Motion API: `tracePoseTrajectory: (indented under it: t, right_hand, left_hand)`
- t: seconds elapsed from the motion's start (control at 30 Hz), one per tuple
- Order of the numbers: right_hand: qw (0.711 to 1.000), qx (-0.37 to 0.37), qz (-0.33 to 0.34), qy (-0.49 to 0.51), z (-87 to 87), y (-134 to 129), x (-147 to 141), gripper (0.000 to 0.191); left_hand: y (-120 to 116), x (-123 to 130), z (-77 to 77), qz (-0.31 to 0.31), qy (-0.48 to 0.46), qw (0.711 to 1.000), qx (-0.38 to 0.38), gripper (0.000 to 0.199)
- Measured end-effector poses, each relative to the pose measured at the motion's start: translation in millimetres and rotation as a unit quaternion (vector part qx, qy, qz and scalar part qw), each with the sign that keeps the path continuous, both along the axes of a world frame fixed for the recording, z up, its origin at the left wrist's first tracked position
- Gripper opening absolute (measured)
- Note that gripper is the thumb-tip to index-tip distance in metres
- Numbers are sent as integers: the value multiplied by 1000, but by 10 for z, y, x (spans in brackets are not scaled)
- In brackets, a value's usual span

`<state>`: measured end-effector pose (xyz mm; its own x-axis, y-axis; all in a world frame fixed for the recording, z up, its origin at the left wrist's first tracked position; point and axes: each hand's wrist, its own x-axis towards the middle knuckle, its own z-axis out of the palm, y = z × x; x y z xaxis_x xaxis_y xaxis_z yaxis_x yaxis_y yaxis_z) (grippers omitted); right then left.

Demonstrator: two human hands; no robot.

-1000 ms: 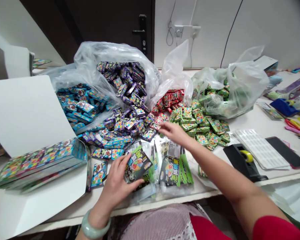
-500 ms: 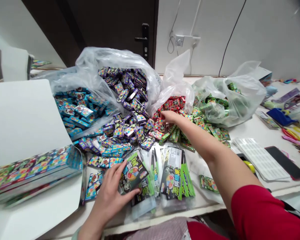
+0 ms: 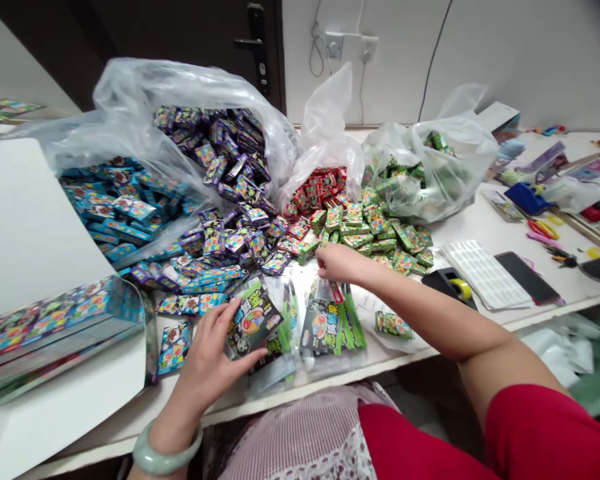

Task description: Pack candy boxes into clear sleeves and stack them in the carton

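Note:
My left hand (image 3: 213, 353) has its thumb and fingers around the edge of a black and green printed pouch (image 3: 256, 319) and holds it near the table's front edge. My right hand (image 3: 336, 263) is closed above a second stack of black and green pouches (image 3: 325, 327). A small red candy box (image 3: 336, 292) shows just under its fingers, partly hidden. Behind my hands lie heaps of small candy boxes: blue boxes (image 3: 125, 207), purple boxes (image 3: 235, 160), red boxes (image 3: 320, 190) and green boxes (image 3: 380, 230), spilling from clear plastic bags.
A white carton (image 3: 35, 207) with rows of printed packs stands open at the left. To the right are a tape dispenser (image 3: 450, 287), white label sheets (image 3: 483, 273), a dark phone (image 3: 526, 277) and red-handled scissors (image 3: 543, 230). One green pack (image 3: 393, 325) lies near the front edge.
My right hand has come back from the red heap toward the pouches, with a red box at its fingers. My left hand keeps hold of its pouch. The camera view has shifted.

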<state>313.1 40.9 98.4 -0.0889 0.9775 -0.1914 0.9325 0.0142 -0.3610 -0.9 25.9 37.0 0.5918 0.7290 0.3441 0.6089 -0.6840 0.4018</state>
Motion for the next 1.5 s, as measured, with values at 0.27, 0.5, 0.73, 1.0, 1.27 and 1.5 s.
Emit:
tracePoseTrajectory:
  t: [0.27,0.5,0.73,1.0,1.27,1.5]
  right_hand:
    - [987,-10,71,143,-161,-267,298,32]
    - [964,-30,262,33,-397,-486,278,80]
    - [948,105,215,211,-58,-635,149,60]
    - [932,68,314,171,285,-581,-79,53]
    - [938,60,322,114,280,-487,-130,55]
    - [943,80,285,154,93,-508,-272,70]
  left_hand:
    - [-59,-56,12,0,17,1000,-10,88]
    - [-91,11,-34,-33,32,997,-61,89]
    - [-166,-14,74,-42,38,996,-67,89]
    - [-165,118,169,-99,14,992,-80,93]
    - [-154,90,162,-102,12,990,-100,91]
    - [-170,149,109,-72,-3,992,-103,93]
